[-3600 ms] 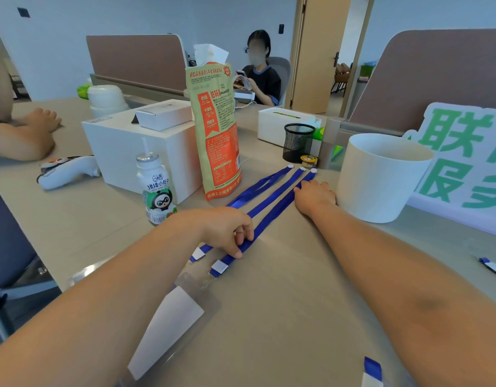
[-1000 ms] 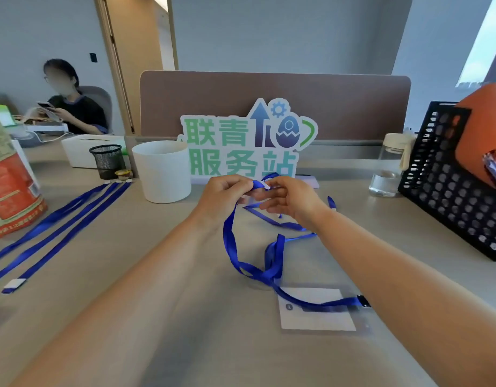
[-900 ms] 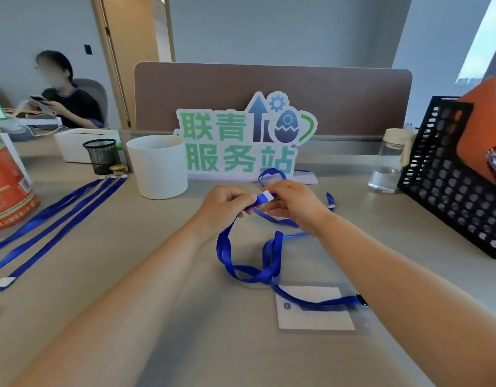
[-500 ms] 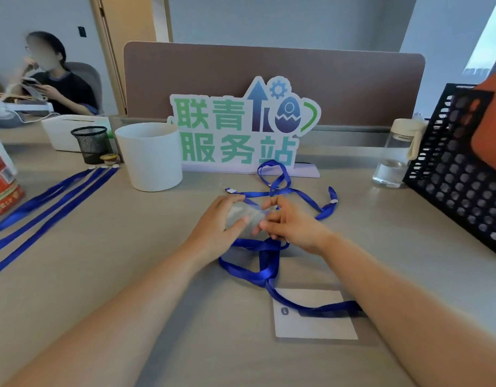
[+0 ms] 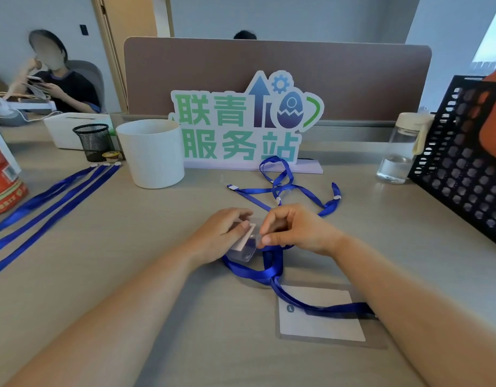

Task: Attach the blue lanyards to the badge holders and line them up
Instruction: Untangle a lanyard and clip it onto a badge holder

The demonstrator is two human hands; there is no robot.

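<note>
While both hands meet over the middle of the table [image 5: 107,263], they share one clear badge holder [image 5: 244,243] with a white card inside, held tilted just above the surface. The left hand [image 5: 220,233] grips it from the left, its fingers [image 5: 237,213] curled over the far edge and the thumb lying against the card. The right hand [image 5: 298,230] pinches the holder's right end between thumb and forefinger, the other fingers [image 5: 280,212] bent above it; whether a lanyard clip sits in that pinch cannot be told.

A blue lanyard [image 5: 255,270] loops on the table directly beneath the hands and runs toward the near right, where its strap crosses a second badge holder [image 5: 322,321] lying flat, partly under the right forearm. Farther away, just in front of a green and blue sign [image 5: 238,127], more blue lanyards lie in a loose tangle [image 5: 285,188].

On the left, three straightened lanyards [image 5: 54,198] lie side by side in a row, their far ends close to a black mesh pen cup [image 5: 94,141]. A white cup [image 5: 153,155] stands between that row and the sign. An orange and red bag [image 5: 2,182] stands at the left edge. On the right are a clear water bottle [image 5: 399,152] and a black perforated basket [image 5: 464,169]. A seated person [image 5: 63,85] is far left, beside a brown partition [image 5: 353,79].
</note>
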